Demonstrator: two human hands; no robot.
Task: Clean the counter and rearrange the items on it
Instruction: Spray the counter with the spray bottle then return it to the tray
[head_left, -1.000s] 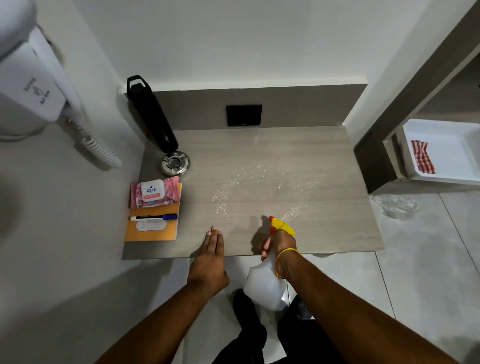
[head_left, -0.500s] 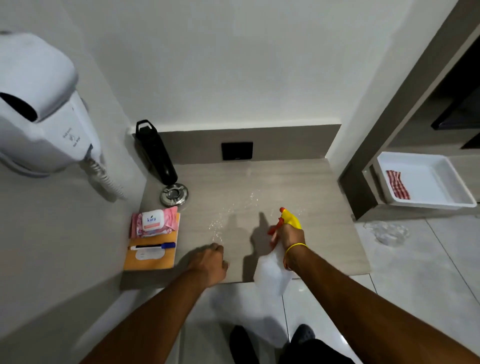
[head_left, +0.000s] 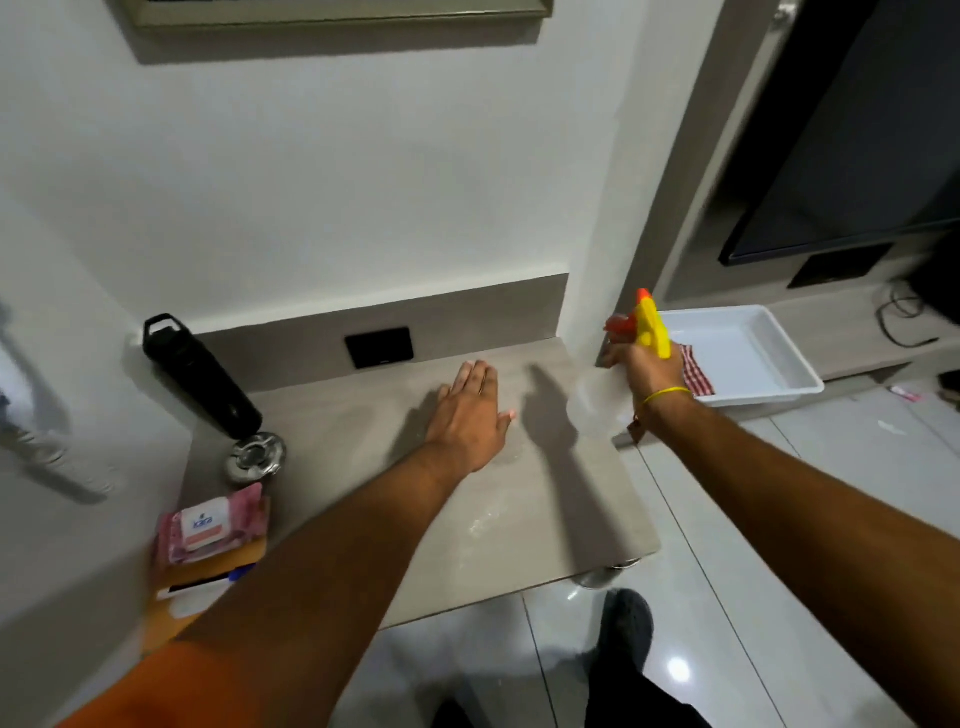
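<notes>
My left hand (head_left: 470, 413) lies flat, fingers apart, on the middle of the grey wood-look counter (head_left: 524, 525). Wet droplets (head_left: 483, 522) shine on the counter near its front. My right hand (head_left: 647, 376) grips a clear spray bottle (head_left: 597, 408) with a yellow and orange head, held past the counter's right edge. Along the left side stand a black flask (head_left: 200, 379), a round metal ashtray (head_left: 258, 457), a pink wipes pack (head_left: 210, 527) and an orange envelope (head_left: 208, 577) with a pen on it, partly hidden by my left arm.
A white tray (head_left: 753, 364) holding a red checked cloth (head_left: 696, 376) sits on a low shelf to the right. A black socket plate (head_left: 379, 347) is on the back splash. A dark screen hangs at upper right. A tiled floor lies below.
My left hand went from the counter's front edge to flat on its middle. My right hand carried the spray bottle up and right, off the counter. The view swung right.
</notes>
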